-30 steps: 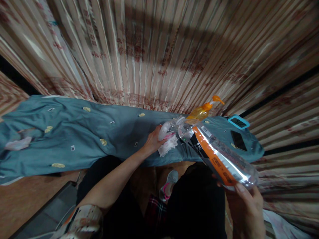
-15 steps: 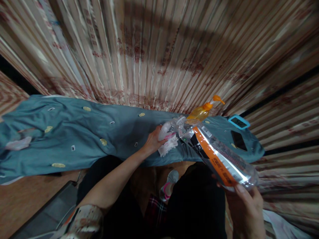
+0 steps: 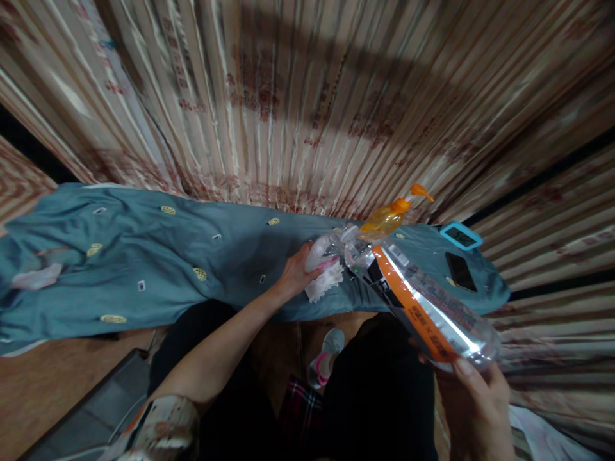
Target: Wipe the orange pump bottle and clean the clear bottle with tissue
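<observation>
Pleated curtains [image 3: 288, 96], beige with reddish-brown flower prints, hang behind and to the right of a long, narrow table [image 3: 235, 256] draped in a teal cloth dotted with yellow pineapples. As seen from the head camera, a person in dark trousers [image 3: 379, 384] sits close against its near edge, both hands at work over its right half.

The left hand [image 3: 294, 272] is curled around a small clear bottle [image 3: 321, 251] with pink on it, the thumb on the near side and the other fingers partly hidden. The small bottle leans over the table, its neck to the right, above a white piece of cloth or paper [image 3: 324, 285] with a ruffled edge.

The right hand [image 3: 475, 390] grips the base of a large clear bottle [image 3: 427, 301], its thumb on top. This one slants, base raised toward the person, its orange, black and silver label facing up. The two necks meet or nearly meet; I cannot tell whether they touch.

Just behind them is an orange pump bottle [image 3: 383, 221]. Farther right are a blue-framed display [image 3: 460, 237] and a dark, flat phone-like slab [image 3: 460, 271]. Below, a grey shoe [image 3: 333, 341] shows on the floor [image 3: 62, 384].
</observation>
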### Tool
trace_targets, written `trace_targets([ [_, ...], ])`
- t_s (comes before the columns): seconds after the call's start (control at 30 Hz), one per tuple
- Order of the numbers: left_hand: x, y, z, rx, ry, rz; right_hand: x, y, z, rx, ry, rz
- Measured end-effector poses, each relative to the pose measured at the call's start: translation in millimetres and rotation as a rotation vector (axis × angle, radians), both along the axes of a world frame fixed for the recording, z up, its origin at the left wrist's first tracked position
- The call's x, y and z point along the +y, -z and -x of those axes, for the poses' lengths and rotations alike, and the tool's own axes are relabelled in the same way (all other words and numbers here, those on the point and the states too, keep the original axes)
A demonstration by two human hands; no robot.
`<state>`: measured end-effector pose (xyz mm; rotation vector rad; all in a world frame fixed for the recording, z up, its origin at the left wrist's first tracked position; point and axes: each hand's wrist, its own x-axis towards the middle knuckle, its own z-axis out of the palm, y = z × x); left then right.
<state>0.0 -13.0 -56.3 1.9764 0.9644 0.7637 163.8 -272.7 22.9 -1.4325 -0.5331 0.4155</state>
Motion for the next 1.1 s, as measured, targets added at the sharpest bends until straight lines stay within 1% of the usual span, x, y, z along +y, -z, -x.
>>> trace_targets([
  [0.23, -0.5, -0.3, -1.0, 0.018, -0.006, 0.012, -2.1, 3.4, -1.6, -0.001, 0.019, -0.010],
  [0.43, 1.1, 2.1, -0.9, 0.021, -0.006, -0.009, -4.9, 7.6, -5.4, -0.002, 0.024, 0.002],
  [0.53, 1.1, 2.9, -0.8, 0.010, -0.005, -0.015, -4.6, 6.6, -4.5, -0.014, 0.016, 0.005],
  [0.67, 0.6, 1.7, -0.7, 0.015, -0.007, -0.010, -3.0, 1.1, 1.2, -0.026, 0.007, 0.038],
  [0.8, 0.2, -0.1, -0.9, 0.017, -0.007, -0.002, -1.6, -3.2, 6.4, -0.011, 0.002, 0.037],
  [1.1, 0.8, 2.1, -0.9, 0.001, -0.009, -0.002, -4.5, 3.6, -1.9, -0.013, 0.000, 0.026],
])
